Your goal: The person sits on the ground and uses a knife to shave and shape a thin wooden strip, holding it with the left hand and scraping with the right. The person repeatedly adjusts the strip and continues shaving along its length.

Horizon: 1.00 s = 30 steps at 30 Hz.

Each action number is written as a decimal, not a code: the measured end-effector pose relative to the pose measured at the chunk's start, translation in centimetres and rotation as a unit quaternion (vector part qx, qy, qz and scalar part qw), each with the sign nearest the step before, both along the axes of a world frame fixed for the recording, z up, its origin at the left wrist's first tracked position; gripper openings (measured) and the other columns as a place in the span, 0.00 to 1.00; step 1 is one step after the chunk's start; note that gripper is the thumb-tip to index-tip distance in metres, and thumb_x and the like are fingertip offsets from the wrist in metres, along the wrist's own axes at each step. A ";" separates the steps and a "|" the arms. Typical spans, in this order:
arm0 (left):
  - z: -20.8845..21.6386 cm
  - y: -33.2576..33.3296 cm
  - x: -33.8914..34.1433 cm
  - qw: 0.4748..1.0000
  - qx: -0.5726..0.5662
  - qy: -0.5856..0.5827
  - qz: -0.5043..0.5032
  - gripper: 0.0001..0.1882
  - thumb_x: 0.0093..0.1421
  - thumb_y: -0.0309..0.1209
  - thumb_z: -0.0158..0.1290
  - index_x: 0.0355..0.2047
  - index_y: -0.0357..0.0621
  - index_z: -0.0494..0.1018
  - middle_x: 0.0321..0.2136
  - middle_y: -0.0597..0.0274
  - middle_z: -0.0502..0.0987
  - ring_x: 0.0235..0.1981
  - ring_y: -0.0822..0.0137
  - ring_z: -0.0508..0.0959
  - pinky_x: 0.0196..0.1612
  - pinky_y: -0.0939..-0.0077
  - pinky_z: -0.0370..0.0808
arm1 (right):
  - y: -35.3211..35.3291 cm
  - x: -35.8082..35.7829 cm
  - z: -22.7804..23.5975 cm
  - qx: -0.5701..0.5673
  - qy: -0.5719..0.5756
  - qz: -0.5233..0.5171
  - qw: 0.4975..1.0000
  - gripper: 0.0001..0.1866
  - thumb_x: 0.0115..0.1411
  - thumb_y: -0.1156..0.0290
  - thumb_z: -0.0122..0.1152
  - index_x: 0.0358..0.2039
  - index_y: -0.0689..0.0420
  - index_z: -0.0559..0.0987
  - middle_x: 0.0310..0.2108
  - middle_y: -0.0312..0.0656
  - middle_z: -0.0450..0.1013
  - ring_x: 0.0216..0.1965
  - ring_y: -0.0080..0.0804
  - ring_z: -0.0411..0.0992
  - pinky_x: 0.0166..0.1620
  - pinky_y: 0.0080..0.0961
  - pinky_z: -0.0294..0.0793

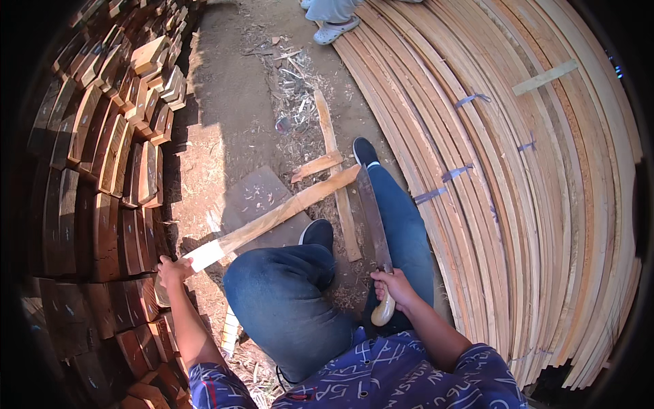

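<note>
A long, narrow wooden board (286,213) slants up from lower left to the middle, with my left hand (175,270) closed on its near end. Its far end lies across a second strip of wood (346,221) on the ground. My right hand (396,289) grips the pale curved handle of a machete (372,217) with a long dark blade. The blade points away from me, its tip beside the board's far end; whether they touch I cannot tell. Next to the crossing lies a short wooden offcut (317,165).
Stacked thick timber (102,218) lines the left side. Bundled long strips (477,177) tied with purple bands fill the right. A flat dark sheet (255,194) lies under the board. Shavings (300,88) litter the ground. Another person's shoe (335,31) is at the top.
</note>
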<state>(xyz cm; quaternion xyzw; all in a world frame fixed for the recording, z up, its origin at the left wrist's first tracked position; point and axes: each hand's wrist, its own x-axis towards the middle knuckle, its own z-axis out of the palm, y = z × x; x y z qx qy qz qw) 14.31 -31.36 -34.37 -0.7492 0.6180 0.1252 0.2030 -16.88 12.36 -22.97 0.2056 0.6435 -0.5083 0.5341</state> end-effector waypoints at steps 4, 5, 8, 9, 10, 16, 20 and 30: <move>-2.5 -0.3 -4.5 0.941 -0.052 0.151 -0.298 0.44 0.43 0.49 0.70 0.55 0.39 0.64 0.54 0.43 0.67 0.59 0.43 0.66 0.62 0.48 0.60 | -2.9 -6.1 -4.9 0.009 0.068 0.071 0.995 0.10 0.62 0.69 0.62 0.27 0.56 0.70 0.15 0.32 0.65 0.14 0.23 0.66 0.18 0.23 0.67; -3.0 0.3 -5.9 0.921 -0.034 0.158 -0.353 0.45 0.44 0.51 0.69 0.56 0.38 0.64 0.56 0.41 0.66 0.61 0.42 0.64 0.64 0.46 0.58 | -3.4 -7.4 -6.5 0.025 0.096 0.108 0.989 0.11 0.63 0.68 0.61 0.28 0.57 0.70 0.15 0.32 0.65 0.14 0.23 0.66 0.18 0.24 0.67; -3.9 1.2 -10.7 0.850 0.061 0.167 -0.497 0.49 0.45 0.57 0.66 0.59 0.38 0.63 0.61 0.39 0.61 0.66 0.43 0.58 0.68 0.42 0.50 | -7.2 -12.1 -9.2 0.099 0.160 0.192 0.963 0.14 0.65 0.64 0.60 0.28 0.60 0.71 0.14 0.35 0.66 0.14 0.24 0.68 0.18 0.25 0.68; -4.3 0.9 -11.9 0.819 0.099 0.170 -0.539 0.50 0.45 0.59 0.65 0.60 0.38 0.62 0.63 0.38 0.59 0.67 0.43 0.56 0.69 0.41 0.47 | -8.6 -13.4 -10.0 0.129 0.179 0.214 0.952 0.15 0.65 0.63 0.60 0.27 0.61 0.72 0.14 0.36 0.67 0.15 0.25 0.69 0.19 0.26 0.68; -5.3 0.6 -12.3 0.811 0.116 0.151 -0.553 0.51 0.45 0.61 0.64 0.61 0.39 0.62 0.64 0.39 0.58 0.68 0.44 0.54 0.69 0.40 0.45 | -9.4 -14.2 -11.7 0.130 0.205 0.247 0.938 0.16 0.65 0.62 0.60 0.28 0.62 0.73 0.14 0.37 0.68 0.15 0.26 0.69 0.19 0.27 0.69; -11.3 2.1 -15.7 0.851 0.107 0.168 -0.486 0.52 0.48 0.64 0.59 0.64 0.41 0.60 0.67 0.42 0.54 0.72 0.48 0.47 0.70 0.37 0.34 | -9.1 -15.9 -19.7 0.204 0.266 0.400 0.853 0.18 0.62 0.59 0.62 0.33 0.65 0.78 0.16 0.43 0.71 0.18 0.31 0.72 0.24 0.33 0.70; -10.8 1.2 -16.2 0.835 0.127 0.223 -0.486 0.47 0.50 0.58 0.60 0.62 0.40 0.62 0.65 0.40 0.56 0.72 0.46 0.47 0.69 0.35 0.31 | -9.2 -14.6 -19.8 0.237 0.167 0.368 0.883 0.18 0.60 0.61 0.63 0.34 0.67 0.78 0.21 0.51 0.74 0.25 0.42 0.76 0.33 0.39 0.73; -11.7 4.8 -17.6 0.653 0.040 0.364 -0.663 0.13 0.56 0.39 0.58 0.36 0.45 0.72 0.39 0.57 0.71 0.48 0.56 0.71 0.54 0.60 0.64 | -9.6 -16.5 -20.1 0.242 0.140 0.299 0.913 0.15 0.58 0.64 0.66 0.33 0.66 0.78 0.16 0.43 0.72 0.14 0.30 0.71 0.20 0.31 0.69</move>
